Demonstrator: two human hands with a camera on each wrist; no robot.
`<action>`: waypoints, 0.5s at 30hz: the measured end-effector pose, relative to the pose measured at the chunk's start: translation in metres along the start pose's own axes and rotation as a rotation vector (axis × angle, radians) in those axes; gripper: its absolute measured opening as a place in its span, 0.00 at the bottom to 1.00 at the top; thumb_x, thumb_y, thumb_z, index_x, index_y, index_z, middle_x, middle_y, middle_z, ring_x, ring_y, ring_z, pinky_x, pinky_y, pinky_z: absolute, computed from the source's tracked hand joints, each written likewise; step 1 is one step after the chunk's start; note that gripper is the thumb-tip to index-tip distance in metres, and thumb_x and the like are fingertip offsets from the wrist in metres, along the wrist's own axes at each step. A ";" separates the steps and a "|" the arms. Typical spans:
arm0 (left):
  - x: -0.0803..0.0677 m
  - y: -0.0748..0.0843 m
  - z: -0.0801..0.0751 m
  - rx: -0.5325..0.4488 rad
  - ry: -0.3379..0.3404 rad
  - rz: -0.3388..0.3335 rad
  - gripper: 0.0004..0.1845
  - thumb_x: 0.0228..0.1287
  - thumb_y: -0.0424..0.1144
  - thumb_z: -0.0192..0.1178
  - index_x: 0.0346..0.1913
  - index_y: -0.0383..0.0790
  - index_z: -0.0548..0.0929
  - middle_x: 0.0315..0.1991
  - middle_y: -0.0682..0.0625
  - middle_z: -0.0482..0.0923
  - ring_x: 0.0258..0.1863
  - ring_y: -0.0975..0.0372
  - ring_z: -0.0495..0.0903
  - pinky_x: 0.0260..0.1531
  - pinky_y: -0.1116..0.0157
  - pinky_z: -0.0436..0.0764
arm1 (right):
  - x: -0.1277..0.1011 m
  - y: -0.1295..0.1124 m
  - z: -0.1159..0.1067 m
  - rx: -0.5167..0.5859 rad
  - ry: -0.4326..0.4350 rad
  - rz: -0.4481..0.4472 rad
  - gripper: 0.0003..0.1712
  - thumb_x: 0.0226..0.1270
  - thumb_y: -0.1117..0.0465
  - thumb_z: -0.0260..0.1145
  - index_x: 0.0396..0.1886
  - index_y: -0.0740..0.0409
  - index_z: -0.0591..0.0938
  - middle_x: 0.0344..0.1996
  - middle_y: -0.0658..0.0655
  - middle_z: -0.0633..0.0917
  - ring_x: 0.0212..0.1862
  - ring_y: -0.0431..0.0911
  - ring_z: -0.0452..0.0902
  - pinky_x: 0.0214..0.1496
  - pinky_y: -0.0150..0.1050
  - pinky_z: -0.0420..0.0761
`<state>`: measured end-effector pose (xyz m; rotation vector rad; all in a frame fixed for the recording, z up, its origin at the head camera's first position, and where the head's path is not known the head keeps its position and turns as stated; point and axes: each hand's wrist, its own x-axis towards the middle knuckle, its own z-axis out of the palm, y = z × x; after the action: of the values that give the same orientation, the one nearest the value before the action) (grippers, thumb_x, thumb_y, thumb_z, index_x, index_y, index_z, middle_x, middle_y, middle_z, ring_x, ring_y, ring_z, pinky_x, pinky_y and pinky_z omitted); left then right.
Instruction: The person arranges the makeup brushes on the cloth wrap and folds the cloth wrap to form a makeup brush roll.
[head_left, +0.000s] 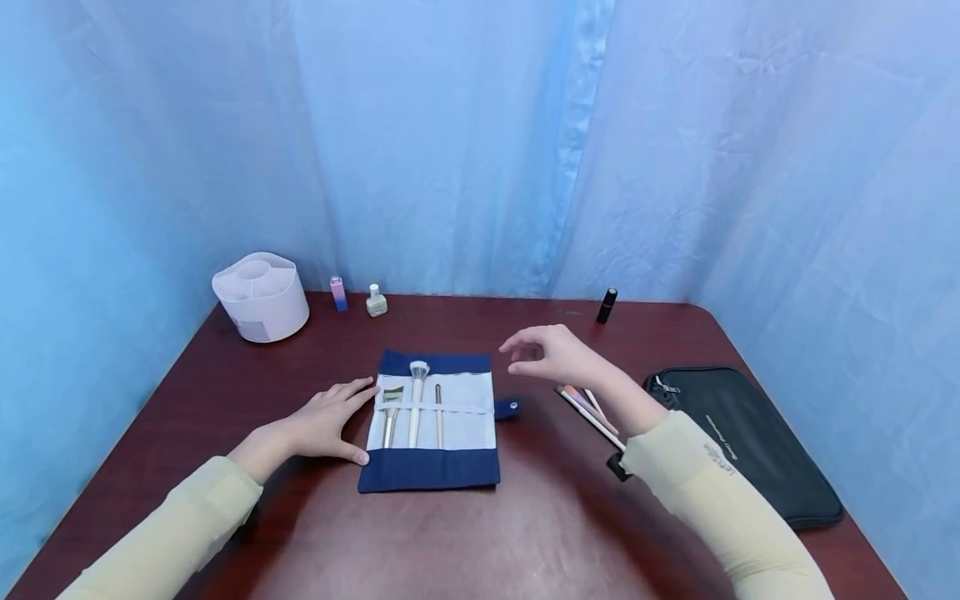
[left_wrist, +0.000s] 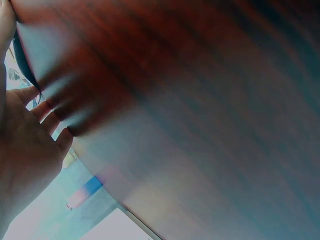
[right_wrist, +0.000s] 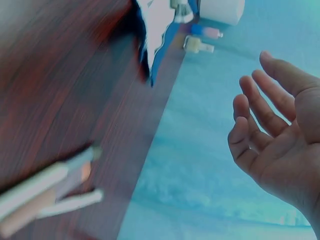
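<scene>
From where I stand, the person's left hand (head_left: pixel 326 422) is flat and spread at the left edge of an unrolled navy-blue and pale-grey cloth brush roll (head_left: pixel 429 472). Its fingers are well parted, the index fingertip and thumb at the cloth's edge, and nothing is gripped. Just right of those fingertips, under the roll's pale band, lie a flat brush with a metallic-looking handle (head_left: pixel 389 425), a fluffy white-tipped brush with a white handle (head_left: pixel 416 408) and a thin, pale-handled brush (head_left: pixel 439 421).

The right hand (head_left: pixel 553 354) hangs in the air past the roll's right edge, its fingers loosely bent and thumb apart, holding nothing. Below these fingers, towards the person, the roll's navy strap with a round snap (head_left: pixel 507 408) sticks out. Under the right wrist lies a cluster of slim, white and pink brushes (head_left: pixel 600 426), and further right of the fingers a black, zippered soft case (head_left: pixel 738 442).

Well beyond the left fingers stand a white, round, divided organizer (head_left: pixel 270 312), a pink-and-blue tube (head_left: pixel 339 294) and a small, white-capped glass bottle (head_left: pixel 377 304). Beyond the right fingers, near the table's far edge, is a glossy black tube (head_left: pixel 607 307).
</scene>
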<state>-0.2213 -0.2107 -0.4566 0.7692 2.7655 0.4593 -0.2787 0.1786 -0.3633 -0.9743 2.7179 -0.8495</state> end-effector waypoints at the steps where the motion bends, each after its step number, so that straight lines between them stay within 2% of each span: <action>1: -0.001 0.000 0.000 -0.002 0.001 -0.002 0.60 0.42 0.70 0.65 0.74 0.42 0.54 0.74 0.40 0.49 0.69 0.43 0.53 0.63 0.38 0.54 | -0.004 0.002 -0.002 -0.006 0.013 0.007 0.15 0.61 0.54 0.68 0.49 0.45 0.82 0.36 0.43 0.84 0.36 0.39 0.79 0.40 0.38 0.79; 7: -0.002 -0.001 0.000 -0.001 0.002 -0.007 0.59 0.42 0.69 0.66 0.74 0.42 0.54 0.73 0.40 0.49 0.69 0.42 0.53 0.62 0.37 0.55 | -0.028 0.018 -0.006 -0.072 0.059 0.058 0.17 0.60 0.56 0.69 0.49 0.48 0.82 0.34 0.44 0.83 0.33 0.38 0.77 0.34 0.36 0.77; 15: -0.002 0.001 0.000 -0.001 0.011 0.011 0.59 0.42 0.70 0.65 0.73 0.41 0.55 0.73 0.39 0.49 0.68 0.41 0.53 0.62 0.38 0.55 | -0.056 0.047 0.005 -0.119 0.068 0.113 0.15 0.59 0.61 0.69 0.46 0.55 0.83 0.31 0.46 0.83 0.30 0.38 0.76 0.31 0.33 0.77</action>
<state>-0.2194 -0.2106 -0.4557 0.7837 2.7723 0.4687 -0.2589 0.2404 -0.3967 -0.8174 2.8786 -0.7221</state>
